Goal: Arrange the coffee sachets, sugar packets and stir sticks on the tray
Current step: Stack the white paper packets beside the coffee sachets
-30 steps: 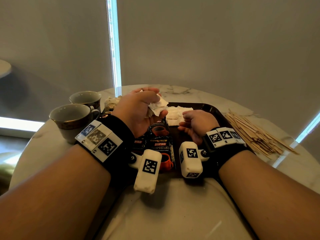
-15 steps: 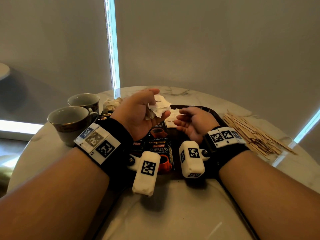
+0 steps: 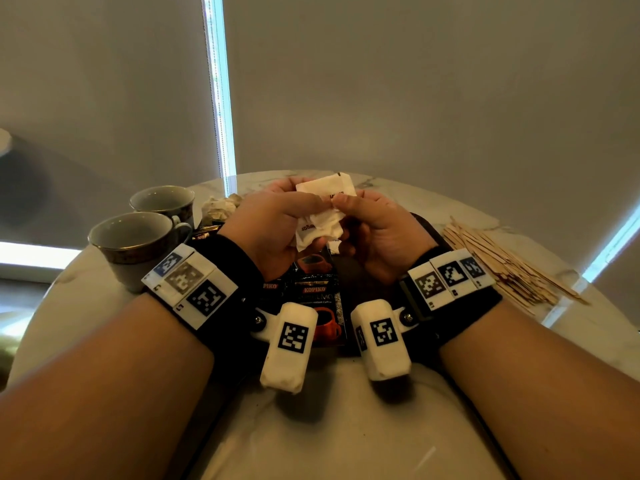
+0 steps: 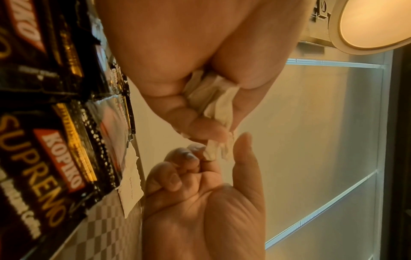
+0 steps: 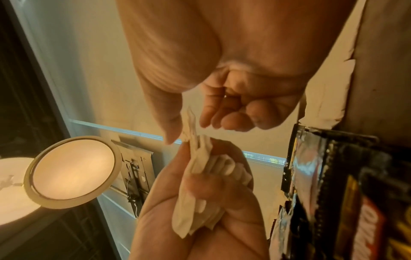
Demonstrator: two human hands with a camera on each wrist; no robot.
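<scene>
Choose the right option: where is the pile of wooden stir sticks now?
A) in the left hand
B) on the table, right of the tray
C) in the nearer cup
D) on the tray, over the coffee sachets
B: the head view shows the stir sticks lying on the marble table, outside the tray on its right side.

- The sugar packets (image 3: 320, 216) held between both hands look like thin white matt paper, creased and crumpled.
- The coffee sachets (image 3: 317, 289) are glossy black foil-like film with shiny printed lettering.
- The stir sticks (image 3: 498, 261) are pale bare wood, matt.
- The desk (image 3: 346, 427) has a smooth, polished marble-look top that reflects light.
- The two cups (image 3: 138, 247) look like glazed ceramic, glossy, with a gilt band.
- The tray (image 3: 427, 225) is dark; in the left wrist view its floor shows a fine chequered texture.
</scene>
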